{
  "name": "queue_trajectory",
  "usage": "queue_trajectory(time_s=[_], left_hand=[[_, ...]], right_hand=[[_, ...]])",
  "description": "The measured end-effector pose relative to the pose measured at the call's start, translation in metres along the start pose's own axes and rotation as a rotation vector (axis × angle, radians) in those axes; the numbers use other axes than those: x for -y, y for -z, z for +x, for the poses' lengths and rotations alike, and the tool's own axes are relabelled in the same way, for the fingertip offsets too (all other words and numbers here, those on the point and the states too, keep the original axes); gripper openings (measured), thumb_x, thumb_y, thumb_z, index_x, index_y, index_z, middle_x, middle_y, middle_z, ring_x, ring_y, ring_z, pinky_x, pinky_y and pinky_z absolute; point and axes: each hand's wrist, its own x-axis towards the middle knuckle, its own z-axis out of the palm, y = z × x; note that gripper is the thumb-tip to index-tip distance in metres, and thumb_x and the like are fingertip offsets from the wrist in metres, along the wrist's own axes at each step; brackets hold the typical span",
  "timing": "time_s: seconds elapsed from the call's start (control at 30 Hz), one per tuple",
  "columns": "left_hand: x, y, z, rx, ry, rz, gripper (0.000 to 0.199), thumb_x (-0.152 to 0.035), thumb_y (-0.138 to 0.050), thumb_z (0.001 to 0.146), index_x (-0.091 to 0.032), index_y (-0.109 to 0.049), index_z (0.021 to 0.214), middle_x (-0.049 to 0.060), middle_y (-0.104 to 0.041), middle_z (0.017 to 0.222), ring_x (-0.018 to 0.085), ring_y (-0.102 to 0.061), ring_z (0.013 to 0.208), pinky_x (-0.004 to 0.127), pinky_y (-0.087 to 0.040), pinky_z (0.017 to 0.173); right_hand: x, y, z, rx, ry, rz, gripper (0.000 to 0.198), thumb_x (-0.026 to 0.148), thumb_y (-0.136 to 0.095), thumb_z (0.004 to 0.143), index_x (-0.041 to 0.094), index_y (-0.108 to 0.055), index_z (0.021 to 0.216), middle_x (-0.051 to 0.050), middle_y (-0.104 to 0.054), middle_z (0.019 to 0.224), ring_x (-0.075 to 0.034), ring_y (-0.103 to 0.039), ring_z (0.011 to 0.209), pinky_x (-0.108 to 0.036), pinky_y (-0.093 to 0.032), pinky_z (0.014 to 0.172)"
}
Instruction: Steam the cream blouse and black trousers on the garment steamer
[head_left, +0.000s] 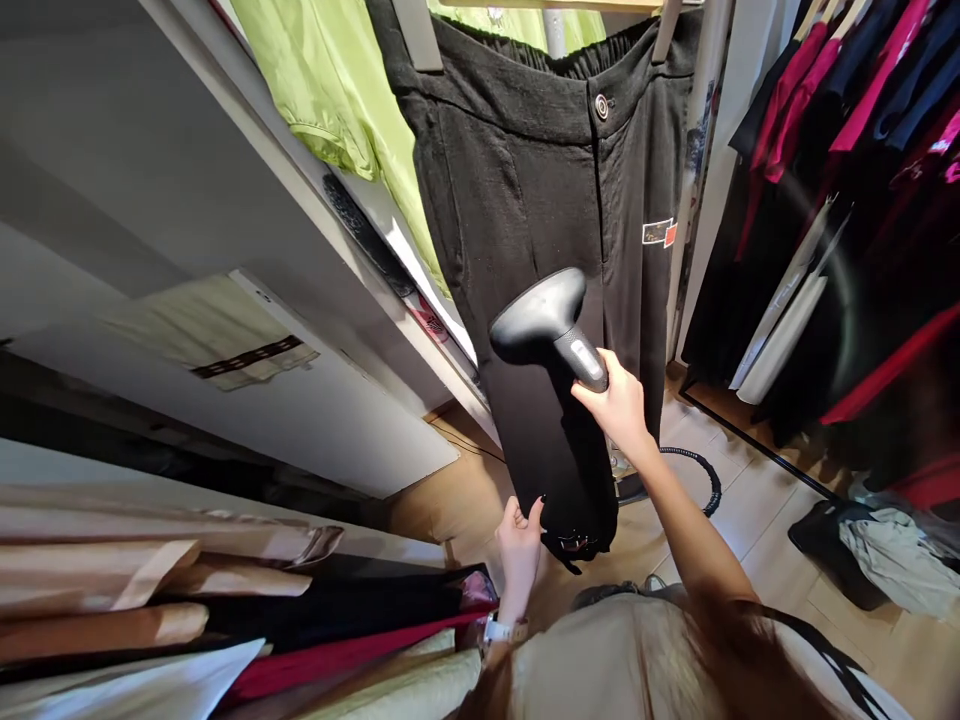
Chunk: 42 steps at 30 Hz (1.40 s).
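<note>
Black trousers (517, 200) hang by the waistband from a clip hanger, with a button at the front and a small patch on one leg. My right hand (621, 405) is wrapped round the handle of a black garment steamer (544, 310), whose broad head lies over the front of one trouser leg. Lower down, my left hand (519, 545) has its fingers curled in a pinch at the edge of that leg, near the hem. The leg slants towards me. How much cloth lies between those fingers is partly hidden.
Behind the trousers hangs a lime-green garment (330, 90). A ribbed black hose (701, 470) curves over the wooden floor. Dark and pink clothes (802, 110) fill a rack on the right, above a black bag (832, 550). More garments (97, 560) hang at lower left, below a white panel (360, 440).
</note>
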Motion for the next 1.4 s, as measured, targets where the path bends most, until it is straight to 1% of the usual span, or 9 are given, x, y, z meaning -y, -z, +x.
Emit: queue_trajectory(time_s=[0.17, 0.27, 0.4, 0.53, 0.7, 0.87, 1.0, 1.2, 1.4], left_hand=[[0.003, 0.004, 0.0, 0.003, 0.012, 0.018, 0.044, -0.06, -0.073, 0.075, -0.023, -0.051, 0.069, -0.007, -0.042, 0.053, 0.01, -0.038, 0.044, 0.022, -0.032, 0.041], [0.002, 0.009, 0.0, 0.0, 0.005, 0.056, 0.043, -0.058, -0.072, 0.077, -0.023, -0.049, 0.068, -0.007, -0.042, 0.054, 0.01, -0.039, 0.043, 0.022, -0.032, 0.043], [0.0, 0.013, 0.0, -0.011, -0.005, 0.095, 0.043, -0.055, -0.07, 0.079, -0.024, -0.043, 0.067, -0.008, -0.042, 0.054, 0.01, -0.041, 0.04, 0.022, -0.033, 0.043], [0.0, 0.013, 0.0, 0.018, -0.001, 0.135, 0.041, -0.054, -0.067, 0.082, -0.024, -0.041, 0.069, -0.007, -0.048, 0.056, 0.011, -0.046, 0.04, 0.023, -0.034, 0.045], [-0.001, 0.012, -0.001, -0.008, -0.026, 0.191, 0.04, -0.051, -0.065, 0.083, -0.024, -0.04, 0.068, -0.009, -0.041, 0.053, 0.01, -0.04, 0.039, 0.023, -0.032, 0.047], [0.001, 0.014, -0.001, -0.046, -0.03, 0.23, 0.042, -0.05, -0.067, 0.081, -0.024, -0.038, 0.066, -0.009, -0.038, 0.052, 0.011, -0.041, 0.046, 0.022, -0.032, 0.052], [0.006, 0.017, 0.0, -0.056, -0.045, 0.269, 0.042, -0.048, -0.065, 0.083, -0.023, -0.035, 0.065, -0.009, -0.034, 0.051, 0.01, -0.037, 0.047, 0.022, -0.031, 0.053], [0.008, 0.016, 0.006, -0.028, -0.018, 0.113, 0.042, -0.05, -0.065, 0.084, -0.024, -0.036, 0.069, -0.01, -0.033, 0.053, 0.009, -0.038, 0.042, 0.022, -0.033, 0.046], [0.009, 0.02, 0.02, -0.028, -0.024, -0.024, 0.046, -0.053, -0.069, 0.081, -0.023, -0.037, 0.07, -0.01, -0.034, 0.053, 0.008, -0.037, 0.041, 0.02, -0.033, 0.042]], right_hand=[[-0.01, -0.002, -0.007, 0.132, 0.003, 0.074, 0.046, 0.039, -0.067, 0.073, 0.026, -0.063, 0.117, 0.0, -0.072, 0.092, -0.023, -0.066, 0.082, -0.034, -0.05, 0.077], [-0.013, -0.003, -0.01, 0.075, -0.055, 0.09, 0.048, 0.04, -0.067, 0.073, 0.025, -0.063, 0.119, -0.001, -0.072, 0.094, -0.023, -0.065, 0.082, -0.034, -0.049, 0.077], [-0.012, -0.004, -0.01, 0.149, -0.092, 0.114, 0.041, 0.039, -0.069, 0.072, 0.024, -0.065, 0.11, 0.0, -0.071, 0.09, -0.022, -0.065, 0.081, -0.033, -0.048, 0.076], [-0.012, -0.002, -0.012, 0.101, -0.089, 0.162, 0.044, 0.044, -0.068, 0.075, 0.023, -0.062, 0.114, -0.001, -0.071, 0.092, -0.021, -0.064, 0.081, -0.032, -0.048, 0.075], [-0.02, 0.002, -0.019, 0.23, -0.107, 0.097, 0.03, 0.037, -0.068, 0.075, 0.023, -0.063, 0.1, 0.001, -0.067, 0.083, -0.02, -0.061, 0.076, -0.031, -0.045, 0.071], [-0.017, -0.003, -0.008, 0.13, -0.135, 0.221, 0.039, 0.045, -0.071, 0.075, 0.023, -0.062, 0.105, 0.0, -0.069, 0.088, -0.02, -0.063, 0.08, -0.031, -0.046, 0.073], [-0.028, -0.013, -0.015, 0.169, -0.154, 0.268, 0.035, 0.046, -0.07, 0.074, 0.022, -0.059, 0.096, 0.002, -0.066, 0.08, -0.019, -0.06, 0.072, -0.03, -0.045, 0.066], [-0.055, -0.027, -0.054, 0.344, -0.206, 0.154, 0.029, 0.04, -0.069, 0.073, 0.023, -0.062, 0.096, 0.002, -0.065, 0.078, -0.019, -0.06, 0.072, -0.029, -0.045, 0.066], [-0.033, -0.024, -0.025, 0.197, -0.136, 0.152, 0.043, 0.045, -0.07, 0.073, 0.023, -0.062, 0.11, -0.001, -0.069, 0.088, -0.021, -0.063, 0.081, -0.033, -0.048, 0.075]])
